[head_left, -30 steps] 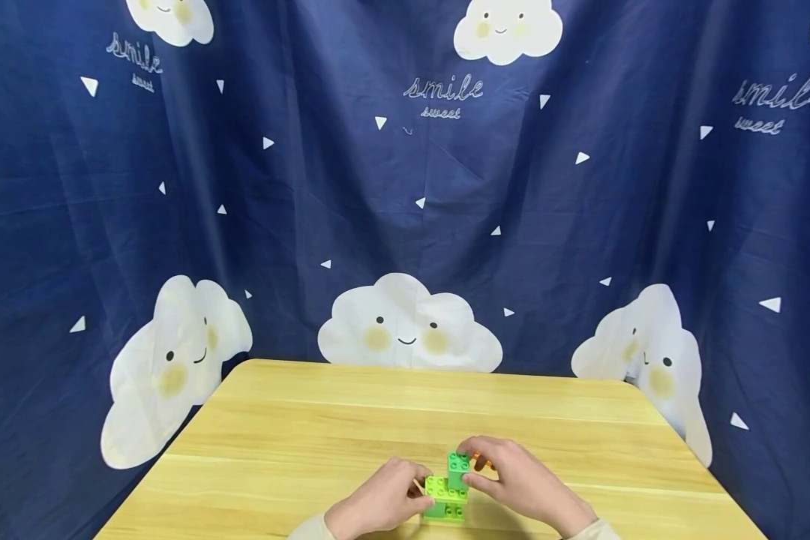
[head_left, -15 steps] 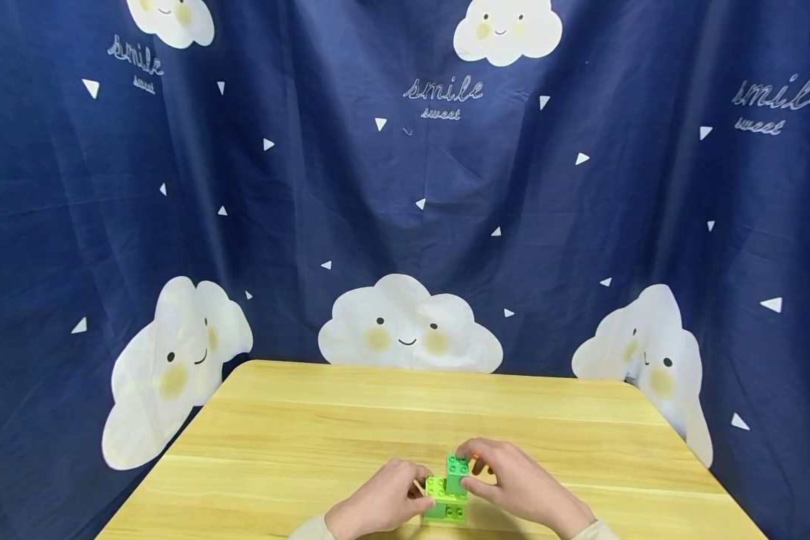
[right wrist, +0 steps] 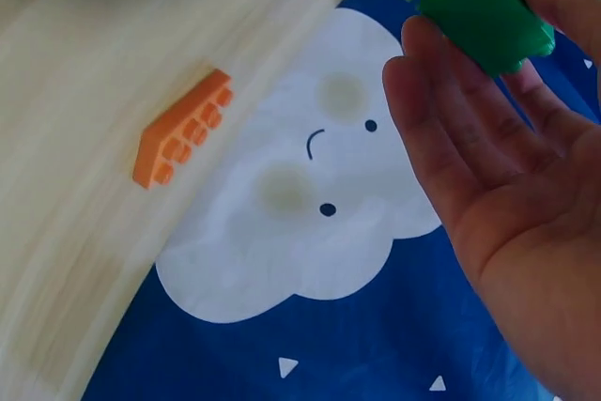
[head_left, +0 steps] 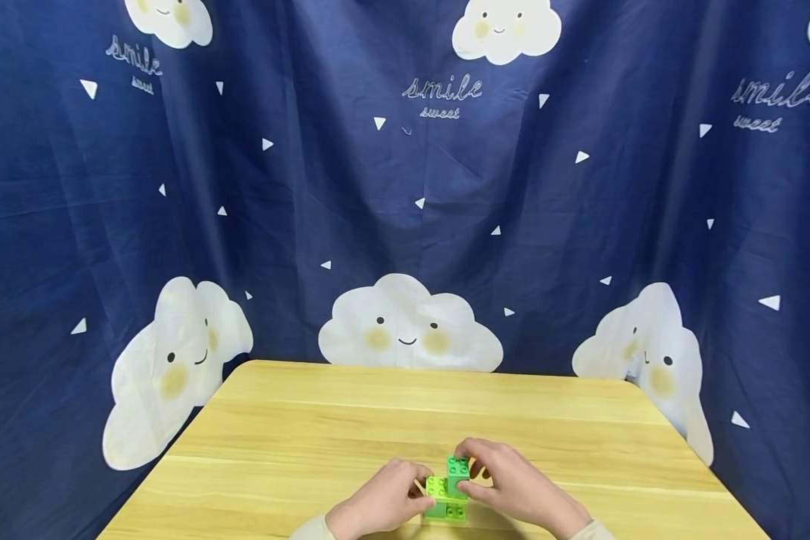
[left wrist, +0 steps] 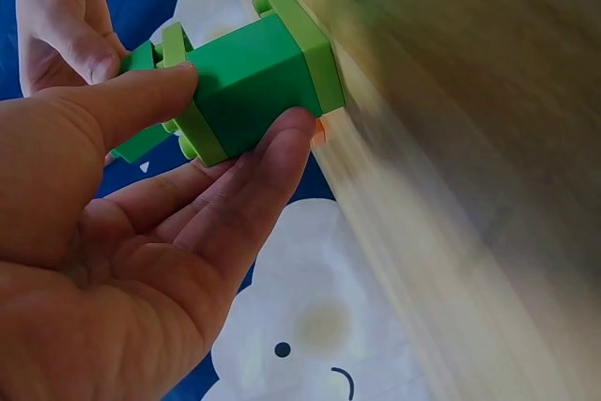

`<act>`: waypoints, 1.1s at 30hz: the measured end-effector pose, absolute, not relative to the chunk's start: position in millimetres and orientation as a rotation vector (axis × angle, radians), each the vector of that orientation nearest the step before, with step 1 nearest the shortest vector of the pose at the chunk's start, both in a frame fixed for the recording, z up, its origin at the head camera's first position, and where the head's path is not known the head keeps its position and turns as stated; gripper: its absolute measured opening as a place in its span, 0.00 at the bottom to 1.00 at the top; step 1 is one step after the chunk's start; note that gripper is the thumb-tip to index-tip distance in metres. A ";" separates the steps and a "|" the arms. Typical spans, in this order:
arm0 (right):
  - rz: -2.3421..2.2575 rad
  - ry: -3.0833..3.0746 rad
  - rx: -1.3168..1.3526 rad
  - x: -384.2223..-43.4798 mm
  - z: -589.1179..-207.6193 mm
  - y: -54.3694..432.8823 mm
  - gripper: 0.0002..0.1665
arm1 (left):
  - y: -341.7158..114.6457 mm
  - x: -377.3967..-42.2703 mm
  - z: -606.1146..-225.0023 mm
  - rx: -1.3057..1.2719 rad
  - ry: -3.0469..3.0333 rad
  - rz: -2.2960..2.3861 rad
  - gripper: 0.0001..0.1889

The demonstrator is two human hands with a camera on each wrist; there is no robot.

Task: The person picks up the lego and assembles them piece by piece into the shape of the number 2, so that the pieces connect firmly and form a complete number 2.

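Near the table's front, a small stack of toy building bricks stands between the two hands. It has a lime base plate, a green brick on that, and a second lime plate above. The left hand grips the stack from the left, its thumb at the upper plate and a finger along the lower green brick. A taller green brick stands upright at the right end of the upper plate. Thumb and fingers of the right hand pinch this brick. Its underside is hidden, so full seating is unclear.
An orange studded plate lies on the wooden table, beyond the right hand in the right wrist view. A dark blue curtain with clouds hangs behind the table.
The right hand has lowered the green brick slightly onto the upper lime plate. The left hand has kept its grip on the stack. The orange piece is now hidden in the head view.
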State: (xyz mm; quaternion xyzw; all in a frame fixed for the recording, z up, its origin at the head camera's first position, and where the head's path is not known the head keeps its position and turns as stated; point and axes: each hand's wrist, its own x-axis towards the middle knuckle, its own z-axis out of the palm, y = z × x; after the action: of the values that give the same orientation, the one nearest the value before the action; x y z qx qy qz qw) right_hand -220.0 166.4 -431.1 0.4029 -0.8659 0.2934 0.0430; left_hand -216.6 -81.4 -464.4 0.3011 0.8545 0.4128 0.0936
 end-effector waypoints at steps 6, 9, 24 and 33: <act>1.000 -2.699 1.205 -220.7 -434.2 163.5 0.14 | -81.5 -216.3 -463.5 0.895 2.545 1.213 0.03; 1.054 -2.727 1.190 -221.5 -435.7 163.1 0.15 | -81.5 -216.1 -463.3 0.896 2.549 1.212 0.03; 1.103 -2.766 1.153 -225.2 -440.2 163.2 0.17 | -81.3 -217.3 -464.9 0.907 2.551 1.213 0.03; 1.123 -2.758 1.187 -224.8 -438.4 163.1 0.15 | -80.2 -217.3 -463.5 0.903 2.555 1.210 0.03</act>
State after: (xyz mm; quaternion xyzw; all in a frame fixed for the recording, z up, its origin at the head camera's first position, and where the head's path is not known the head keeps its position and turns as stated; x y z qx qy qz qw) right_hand -224.8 163.1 -438.4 0.3701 -0.8600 0.3500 -0.0321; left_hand -217.3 -80.2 -463.5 0.3030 0.8577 0.4062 0.0867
